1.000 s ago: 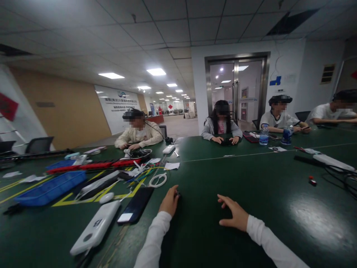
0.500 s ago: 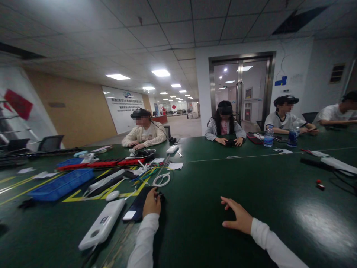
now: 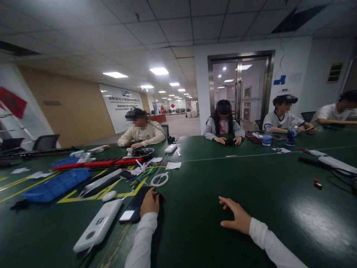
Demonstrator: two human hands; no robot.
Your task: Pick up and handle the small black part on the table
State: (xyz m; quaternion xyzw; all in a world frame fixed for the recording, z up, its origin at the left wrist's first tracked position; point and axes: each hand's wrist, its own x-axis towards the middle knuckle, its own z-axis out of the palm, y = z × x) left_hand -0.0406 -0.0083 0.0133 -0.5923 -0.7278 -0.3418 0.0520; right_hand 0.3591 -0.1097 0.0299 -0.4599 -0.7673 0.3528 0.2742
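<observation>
Curling inward beside a flat black phone-like slab (image 3: 135, 204), the left hand (image 3: 150, 204) is covering part of that slab's right side from this angle. Its grip is bending around a small dark object (image 3: 161, 196), which is poking out past the fingertips on the right; its shape is mostly hiding behind the fingers. Whether the hand is touching the slab, I cannot tell.

The right hand (image 3: 237, 219) is hovering or resting over the dark green desk (image 3: 195, 230), well apart from the left; its grip is spreading wide, thumb apart from the fingers, holding nothing.

Left of the slab, a long white plastic device with rounded ends (image 3: 98, 225) is lying at a slant, and a small white oval piece (image 3: 109, 196) is sitting near its far end. A coiled white cable (image 3: 159, 179) is resting just beyond the left hand. Farther left, a shallow blue plastic tray (image 3: 64, 188) is standing near yellow tape lines (image 3: 67, 200). Across the desk, a person in a grey jacket (image 3: 209, 131) is sitting.
</observation>
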